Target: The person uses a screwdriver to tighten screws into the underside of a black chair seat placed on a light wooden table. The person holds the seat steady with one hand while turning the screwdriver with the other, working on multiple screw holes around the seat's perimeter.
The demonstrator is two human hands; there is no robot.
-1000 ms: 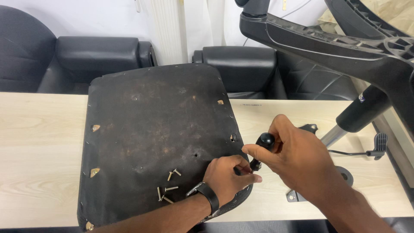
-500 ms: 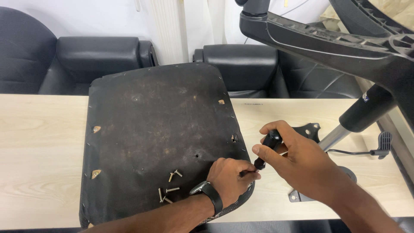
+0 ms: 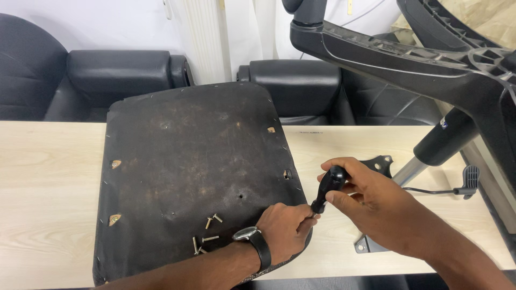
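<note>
My right hand (image 3: 376,207) grips black screwdriver (image 3: 327,193), fingers wrapped tight; left hand (image 3: 285,231) pinches its tip at upturned seat pad (image 3: 193,172) edge on table (image 3: 48,182). Loose screws (image 3: 207,236) lie out; work apparently unfinished.

Office lounge, black armchairs (image 3: 123,75), wooden table (image 3: 48,182)

An upturned seat pad (image 3: 193,177) lies on the table (image 3: 48,182), loose screws (image 3: 207,236) on it. Sofas (image 3: 123,75) stand behind; a chair base (image 3: 430,64) rises at right.
</note>
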